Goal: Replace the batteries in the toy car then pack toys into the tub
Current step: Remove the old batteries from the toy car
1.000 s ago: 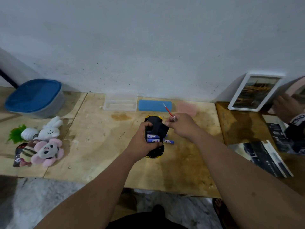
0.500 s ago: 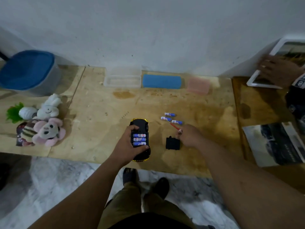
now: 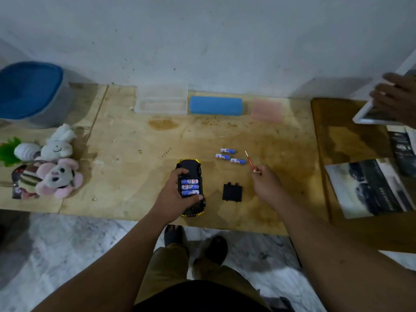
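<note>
The yellow-and-black plastic toy car (image 3: 191, 188) lies belly-up near the front edge of the pale plywood table (image 3: 126, 176), its long axis running from the person toward the wall. The left hand (image 3: 174, 197) grips it, thumb curled over the near end and fingers wrapped over the far side. The battery bay is open and shows 3 blue-and-white cells side by side, each lying crosswise to the car's length.

Just right of the car, apart from it, the flat black rectangular battery cover (image 3: 232, 192) rests on the table. Beyond the cover, farther from the car toward the wall, 3 loose blue-and-white batteries (image 3: 228, 156) lie in a small cluster, their long axes roughly left to right.

The right hand (image 3: 267, 186) hovers right of the cover, fingers pinched on the handle of a thin red screwdriver (image 3: 249, 161) whose tip points up and away toward the loose batteries.

The cover lies between the 2 hands, nearer the right one, which is occupied by the tool. Closing the bay likely means putting the screwdriver down or shifting it in the fingers first.

Far left of the car sit a heap of soft plush toys (image 3: 51, 167) and, behind them by the wall, the grey plastic tub with a blue lid (image 3: 31, 93).
</note>
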